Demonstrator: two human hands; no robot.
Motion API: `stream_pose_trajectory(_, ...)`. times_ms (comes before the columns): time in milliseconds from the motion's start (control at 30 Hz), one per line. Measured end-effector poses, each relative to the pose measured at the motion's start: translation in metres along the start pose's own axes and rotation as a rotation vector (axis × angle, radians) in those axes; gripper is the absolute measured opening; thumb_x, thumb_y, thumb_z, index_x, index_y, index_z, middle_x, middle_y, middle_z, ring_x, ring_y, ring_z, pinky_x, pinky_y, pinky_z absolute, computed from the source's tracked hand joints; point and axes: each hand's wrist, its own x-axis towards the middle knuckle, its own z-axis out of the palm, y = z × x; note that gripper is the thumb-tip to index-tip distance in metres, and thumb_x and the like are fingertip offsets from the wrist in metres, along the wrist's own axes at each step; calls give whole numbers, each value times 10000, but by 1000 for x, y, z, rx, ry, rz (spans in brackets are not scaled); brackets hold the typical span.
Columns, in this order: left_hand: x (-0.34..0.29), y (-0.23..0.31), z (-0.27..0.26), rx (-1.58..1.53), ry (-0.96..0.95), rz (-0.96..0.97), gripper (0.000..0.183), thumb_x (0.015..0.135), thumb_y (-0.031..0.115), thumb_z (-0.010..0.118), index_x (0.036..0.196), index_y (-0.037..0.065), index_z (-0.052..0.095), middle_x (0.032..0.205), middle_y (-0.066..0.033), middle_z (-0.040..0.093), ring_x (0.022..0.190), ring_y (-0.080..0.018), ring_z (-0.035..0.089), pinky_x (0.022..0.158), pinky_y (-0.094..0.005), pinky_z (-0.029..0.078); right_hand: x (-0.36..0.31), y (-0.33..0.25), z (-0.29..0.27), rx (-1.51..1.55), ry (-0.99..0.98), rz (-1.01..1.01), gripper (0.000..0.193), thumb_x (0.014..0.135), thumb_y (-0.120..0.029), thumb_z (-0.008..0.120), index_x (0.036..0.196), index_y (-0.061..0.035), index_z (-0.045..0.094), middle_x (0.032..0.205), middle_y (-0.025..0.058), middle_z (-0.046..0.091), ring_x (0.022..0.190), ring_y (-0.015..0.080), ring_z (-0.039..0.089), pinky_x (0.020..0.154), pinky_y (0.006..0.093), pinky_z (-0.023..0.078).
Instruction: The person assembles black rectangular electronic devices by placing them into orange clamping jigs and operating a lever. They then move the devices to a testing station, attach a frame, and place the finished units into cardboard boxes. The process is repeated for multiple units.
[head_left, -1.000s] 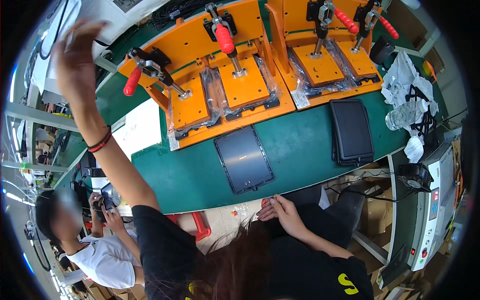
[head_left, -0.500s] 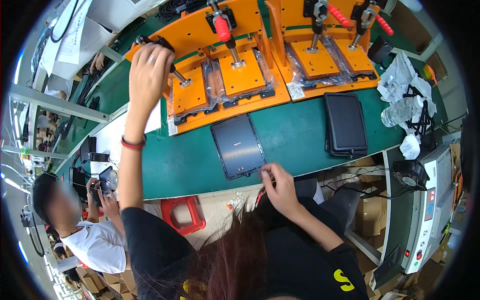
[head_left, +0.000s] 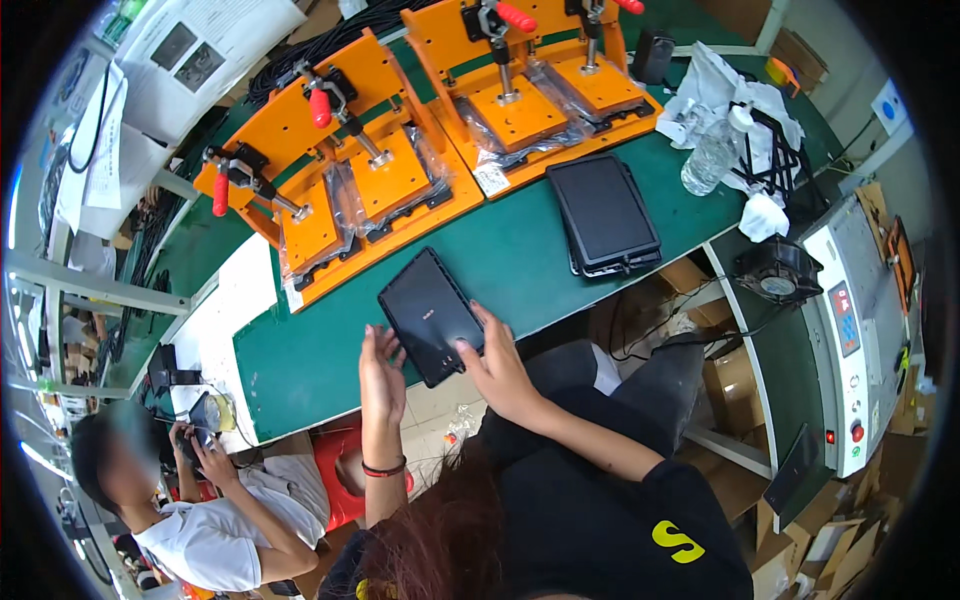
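Note:
A flat black rectangular panel (head_left: pixel 428 318), like a tablet's housing, is tilted at the near edge of the green table. My right hand (head_left: pixel 497 370) grips its right edge, the thumb lying on the dark face. Beside the lower left edge, my left hand (head_left: pixel 383 380) has its fingers apart; whether they touch the panel I cannot tell. Behind stands an orange clamp fixture (head_left: pixel 390 195) with red-handled toggle clamps. Its leftmost red handle (head_left: pixel 220 195) points down. Plastic film shows under the orange press plates.
A second orange fixture (head_left: pixel 530 125) adjoins it. Stacked black tablet-like units (head_left: pixel 605 210) lie to the right, with a clear plastic bottle (head_left: pixel 715 155) and crumpled white wrapping (head_left: pixel 700 95) beyond. A seated co-worker (head_left: pixel 200 530) handles something at left. A black fan (head_left: pixel 778 270) sits at right.
My left hand has left the leftmost clamp handle and come down beside the panel. My right hand has taken hold of the panel, which is now tilted. The view has shifted to the right.

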Motion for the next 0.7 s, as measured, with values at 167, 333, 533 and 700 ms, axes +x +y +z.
stream_pose_trajectory(167, -20, -4, 76, -51, -304, 55, 645, 949, 448, 411, 1326, -73, 353, 1309, -150, 437, 1227, -222, 382, 1058, -350, 259, -10, -18, -48, -202, 194, -139, 580, 889, -193, 524, 1342, 77, 283, 1251, 245, 425, 1093, 371, 419, 963, 453, 293)
stream_pose_trajectory(333, 1, -22, 180, -139, -518, 168, 604, 973, 424, 369, 1331, -63, 359, 1367, -164, 360, 1284, -214, 321, 1080, -327, 227, 27, -31, -120, -562, 533, -223, 521, 892, -233, 506, 1316, 39, 375, 1293, 197, 447, 1246, 335, 350, 1021, 447, 177)
stream_pose_trajectory(533, 55, -72, 259, 129, -514, 264, 654, 968, 419, 367, 1328, -125, 328, 1290, -199, 324, 1255, -274, 296, 1080, -346, 186, 68, 16, -182, -615, 645, -51, 446, 950, -345, 436, 1262, -26, 445, 1293, 120, 499, 1318, 346, 276, 1038, 514, 72)
stream_pose_trajectory(700, 28, -54, 275, 350, -294, 317, 661, 960, 431, 373, 1351, -100, 322, 1262, -200, 317, 1205, -297, 307, 1063, -349, 194, 68, 48, -184, -513, 617, 69, 450, 955, -373, 422, 1251, -37, 471, 1277, 148, 515, 1326, 358, 278, 1044, 544, 28)
